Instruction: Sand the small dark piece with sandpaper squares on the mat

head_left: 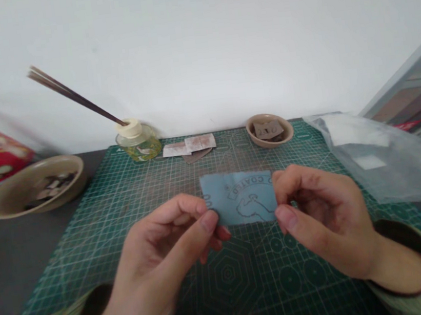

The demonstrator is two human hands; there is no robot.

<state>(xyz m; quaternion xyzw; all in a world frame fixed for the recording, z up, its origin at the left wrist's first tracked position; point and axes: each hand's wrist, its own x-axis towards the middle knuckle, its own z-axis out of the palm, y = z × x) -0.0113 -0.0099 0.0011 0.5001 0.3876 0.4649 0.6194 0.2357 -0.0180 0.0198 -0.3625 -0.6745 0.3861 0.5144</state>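
Note:
Between my two hands is a small rectangular piece of blue sandpaper (pixel 239 197), its printed back facing me with the word "COATED" and a line drawing. My left hand (pixel 171 245) pinches its left edge between thumb and fingers. At the right edge, the thumb and forefinger of my right hand (pixel 319 215) close on the lower corner. The piece is held up above a green cutting mat (pixel 229 299) with printed grid lines and shapes. What faces away from me on the sheet is hidden.
A reed diffuser bottle (pixel 141 143) and some worn paper pieces (pixel 201 142) lie along the back. A small bowl (pixel 268 143) holds brown scraps; a larger bowl (pixel 7 202) at left holds small dark and light pieces. A clear plastic bag (pixel 394 169) covers the mat's right side.

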